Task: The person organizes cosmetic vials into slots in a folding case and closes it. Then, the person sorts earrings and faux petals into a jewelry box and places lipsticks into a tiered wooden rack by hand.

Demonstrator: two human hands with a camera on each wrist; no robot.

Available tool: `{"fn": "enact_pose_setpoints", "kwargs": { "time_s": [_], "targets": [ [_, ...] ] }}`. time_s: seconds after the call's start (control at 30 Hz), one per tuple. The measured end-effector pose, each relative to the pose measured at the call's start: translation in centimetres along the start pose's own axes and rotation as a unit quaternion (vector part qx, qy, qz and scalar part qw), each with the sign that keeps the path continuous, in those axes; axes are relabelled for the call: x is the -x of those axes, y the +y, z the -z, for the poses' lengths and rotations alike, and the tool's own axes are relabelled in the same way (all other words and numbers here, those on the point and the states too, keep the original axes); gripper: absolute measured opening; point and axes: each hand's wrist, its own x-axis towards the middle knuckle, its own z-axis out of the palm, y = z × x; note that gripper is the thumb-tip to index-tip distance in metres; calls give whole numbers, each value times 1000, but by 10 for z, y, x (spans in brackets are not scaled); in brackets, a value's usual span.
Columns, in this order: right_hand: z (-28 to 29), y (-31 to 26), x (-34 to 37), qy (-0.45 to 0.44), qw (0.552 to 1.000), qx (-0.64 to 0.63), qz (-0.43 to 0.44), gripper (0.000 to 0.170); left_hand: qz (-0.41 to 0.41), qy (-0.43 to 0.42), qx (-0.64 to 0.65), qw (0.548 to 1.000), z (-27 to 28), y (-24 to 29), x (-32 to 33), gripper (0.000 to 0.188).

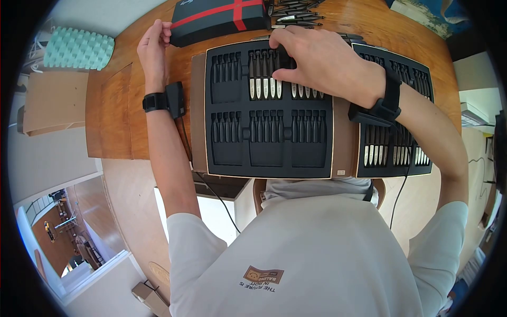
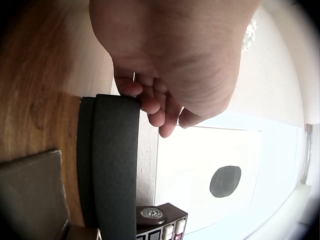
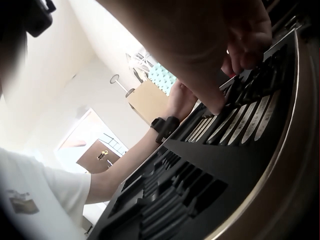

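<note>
A black insert tray (image 1: 285, 105) lies in front of me, its moulded slots arranged in several compartments. Slim black pieces with silver ends (image 1: 262, 89) fill the upper middle compartment; more silver ends show to its right. My right hand (image 1: 327, 61) arches over this compartment, thumb and index fingertip spread along the rightmost piece. In the right wrist view, the thumb (image 3: 212, 102) comes down by the silver ends. My left hand (image 1: 153, 53) is at the near-left corner of a black box with a red ribbon (image 1: 216, 21). The left wrist view shows its loosely bent fingers (image 2: 150, 104) at the box's end.
A second tray (image 1: 396, 158) with similar pieces lies to the right. Loose dark pieces (image 1: 296, 13) are heaped beside the ribboned box. The wooden table's (image 1: 113, 116) left edge lies beyond my left forearm. Cables (image 1: 211, 190) run from both wrist cameras.
</note>
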Motion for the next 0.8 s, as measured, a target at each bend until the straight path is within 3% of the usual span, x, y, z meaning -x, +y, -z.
{"fn": "enact_pose_setpoints", "kwargs": {
  "time_s": [0.07, 0.27, 0.5, 0.8],
  "targets": [
    [0, -4, 1, -8, 998, 63, 13, 35, 1, -2, 1, 1000, 0, 0, 0, 30],
    [2, -14, 6, 2, 993, 97, 63, 25, -3, 2, -6, 1000, 0, 1, 1, 31],
    [-4, -8, 6, -13, 992, 97, 75, 27, -10, -10, -6, 1000, 0, 2, 2, 30],
    [33, 14, -10, -146, 987, 14, 60, 27, 20, 14, -7, 1000, -5, 3, 0, 30]
  ]
}}
